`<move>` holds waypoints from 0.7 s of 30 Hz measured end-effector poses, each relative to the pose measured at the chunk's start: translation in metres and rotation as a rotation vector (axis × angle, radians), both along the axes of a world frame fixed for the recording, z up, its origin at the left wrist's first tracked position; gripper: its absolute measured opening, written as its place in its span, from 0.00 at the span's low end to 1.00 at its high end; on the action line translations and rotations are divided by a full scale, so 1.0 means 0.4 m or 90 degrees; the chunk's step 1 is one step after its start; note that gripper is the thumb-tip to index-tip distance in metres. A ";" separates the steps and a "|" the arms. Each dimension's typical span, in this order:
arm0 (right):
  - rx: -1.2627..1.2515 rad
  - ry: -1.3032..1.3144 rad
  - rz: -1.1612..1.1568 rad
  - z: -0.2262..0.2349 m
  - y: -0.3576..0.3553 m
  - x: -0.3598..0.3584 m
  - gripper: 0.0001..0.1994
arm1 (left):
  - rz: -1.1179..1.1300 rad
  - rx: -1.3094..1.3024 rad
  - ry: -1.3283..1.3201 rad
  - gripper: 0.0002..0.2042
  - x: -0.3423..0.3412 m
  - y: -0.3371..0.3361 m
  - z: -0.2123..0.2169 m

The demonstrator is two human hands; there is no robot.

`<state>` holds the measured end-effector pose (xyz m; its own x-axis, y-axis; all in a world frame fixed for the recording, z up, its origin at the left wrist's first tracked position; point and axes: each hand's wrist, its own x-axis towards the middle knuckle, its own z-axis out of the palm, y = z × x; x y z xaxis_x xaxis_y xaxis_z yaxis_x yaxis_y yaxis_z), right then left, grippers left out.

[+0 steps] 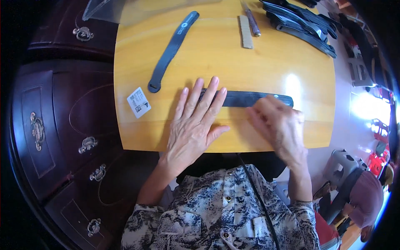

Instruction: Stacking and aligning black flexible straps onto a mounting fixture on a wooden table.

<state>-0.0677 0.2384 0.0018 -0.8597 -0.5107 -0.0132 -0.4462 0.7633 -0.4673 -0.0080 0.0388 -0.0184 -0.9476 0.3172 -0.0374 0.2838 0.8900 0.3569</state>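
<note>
Currently the left hand [193,123] lies, fingers outspread, over one end of a long, flat, dark-grey strap [239,99] on the yellow wooden tabletop [208,46]; the right hand [280,121] curls above it, grip unclear; this strap seems mid-work; the heaped black straps [303,26] perhaps remain.

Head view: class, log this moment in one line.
left hand: spread over strap, left end | right hand: curled, over right part | second strap: upper left
</note>
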 end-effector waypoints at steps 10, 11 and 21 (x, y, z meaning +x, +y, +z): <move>-0.078 0.030 -0.118 -0.082 0.026 -0.023 0.08 | 0.002 -0.045 -0.028 0.40 -0.019 0.005 -0.024; -0.010 0.009 -0.187 -0.078 0.065 -0.029 0.06 | 0.001 -0.041 -0.028 0.40 -0.021 0.007 -0.027; 0.019 0.069 -0.219 -0.035 0.122 -0.045 0.06 | 0.024 -0.005 -0.047 0.40 -0.016 -0.003 -0.011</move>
